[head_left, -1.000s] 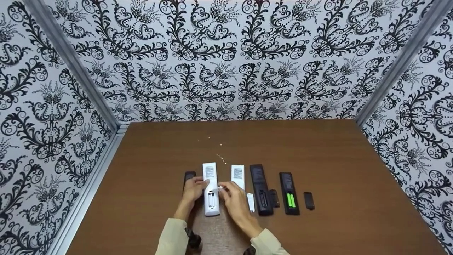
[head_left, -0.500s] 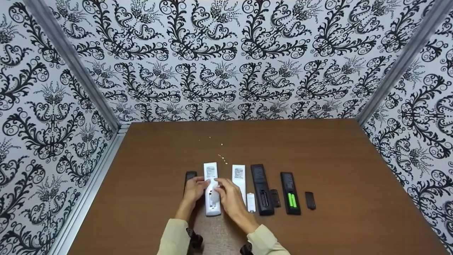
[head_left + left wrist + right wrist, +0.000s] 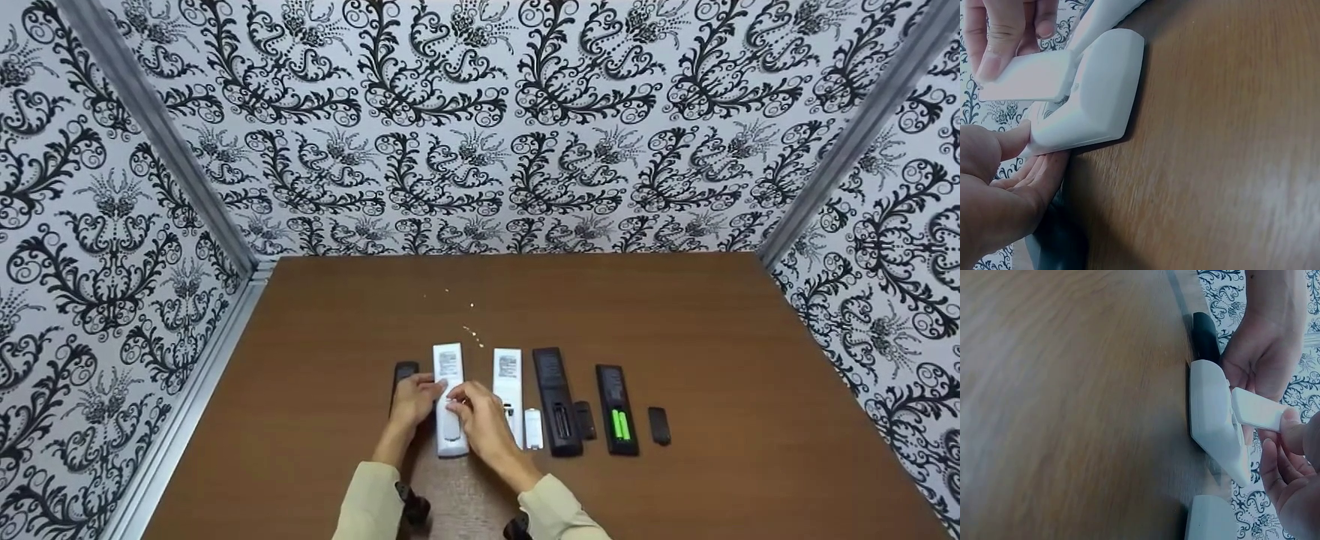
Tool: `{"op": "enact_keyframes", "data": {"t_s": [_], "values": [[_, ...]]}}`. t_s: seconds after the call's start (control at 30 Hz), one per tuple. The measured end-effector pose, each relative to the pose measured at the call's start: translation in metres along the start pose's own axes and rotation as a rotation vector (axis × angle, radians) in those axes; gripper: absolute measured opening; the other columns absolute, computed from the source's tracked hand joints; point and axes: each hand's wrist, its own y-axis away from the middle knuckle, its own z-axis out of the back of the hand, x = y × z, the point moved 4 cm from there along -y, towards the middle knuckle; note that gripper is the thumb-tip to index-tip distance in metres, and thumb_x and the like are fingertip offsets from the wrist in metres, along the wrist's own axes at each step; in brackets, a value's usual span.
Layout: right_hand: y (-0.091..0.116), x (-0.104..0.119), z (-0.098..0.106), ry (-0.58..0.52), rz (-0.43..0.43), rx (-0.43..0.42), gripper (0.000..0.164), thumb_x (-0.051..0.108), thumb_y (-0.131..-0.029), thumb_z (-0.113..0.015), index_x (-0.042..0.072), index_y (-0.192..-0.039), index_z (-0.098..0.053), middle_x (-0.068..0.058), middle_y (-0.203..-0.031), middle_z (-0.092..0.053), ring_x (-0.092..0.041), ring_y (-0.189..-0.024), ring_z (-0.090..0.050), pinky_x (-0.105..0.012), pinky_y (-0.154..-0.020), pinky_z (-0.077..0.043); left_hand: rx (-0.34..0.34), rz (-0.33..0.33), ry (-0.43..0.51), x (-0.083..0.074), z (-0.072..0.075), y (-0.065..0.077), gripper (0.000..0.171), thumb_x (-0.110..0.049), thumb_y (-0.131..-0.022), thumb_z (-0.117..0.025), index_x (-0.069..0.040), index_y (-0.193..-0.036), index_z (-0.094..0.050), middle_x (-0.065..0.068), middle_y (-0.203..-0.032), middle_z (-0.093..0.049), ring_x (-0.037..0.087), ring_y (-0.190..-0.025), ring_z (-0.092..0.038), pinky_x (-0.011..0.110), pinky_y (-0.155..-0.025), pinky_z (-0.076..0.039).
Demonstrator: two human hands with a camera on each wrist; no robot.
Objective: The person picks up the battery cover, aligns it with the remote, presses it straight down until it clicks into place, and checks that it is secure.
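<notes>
A white remote control [image 3: 448, 352] lies back side up on the table. My left hand [image 3: 411, 403] grips its left side, the thumb on the edge and fingers alongside, as the left wrist view shows. My right hand [image 3: 484, 421] pinches the white battery cover [image 3: 1260, 410] by its far end between thumb and fingers. Over the battery compartment the cover [image 3: 1030, 77] stands tilted, its near end right at the compartment's edge and its held end raised. From the head view it hides most of the compartment.
Left of the white remote is a black remote [image 3: 406, 370]. To the right lie a second white remote [image 3: 508, 367], its loose cover [image 3: 533, 429], a black remote [image 3: 549, 375] with a cover [image 3: 584, 420], another black remote [image 3: 611, 384] holding green batteries [image 3: 621, 424], and a black cover [image 3: 658, 425].
My right hand has brought the battery cover from beside the white remote's compartment to over it, hiding the batteries seen there earlier. My left hand has kept its grip on the remote.
</notes>
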Motion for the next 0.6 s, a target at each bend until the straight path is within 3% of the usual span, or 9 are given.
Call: {"op": "enact_keyframes", "data": {"t_s": [0.3,0.6], "values": [[0.0017,-0.0053,-0.0024,0.001,-0.052,0.027,0.005,0.010,-0.091,-0.070,0.007,-0.094,-0.068,-0.007,-0.089,-0.068,-0.017,-0.080,-0.065,-0.027,-0.074,-0.055,-0.003,0.005,0.016,-0.0003,0.0000,-0.0003,0.042,-0.010,-0.092,-0.068,0.018,-0.121,-0.058,0.032,-0.110,-0.070,0.024,-0.094,-0.067,0.027,-0.077,-0.053],[0.0018,-0.0085,-0.0058,0.052,-0.066,0.000,0.006,0.011,-0.088,-0.072,0.009,-0.093,-0.070,-0.004,-0.090,-0.064,-0.015,-0.083,-0.063,-0.027,-0.077,-0.054,-0.007,-0.001,0.040,-0.0017,-0.0011,-0.0004,0.037,-0.006,-0.092,-0.066,0.020,-0.117,-0.059,0.032,-0.104,-0.071,0.023,-0.091,-0.068,0.025,-0.075,-0.053]]}}
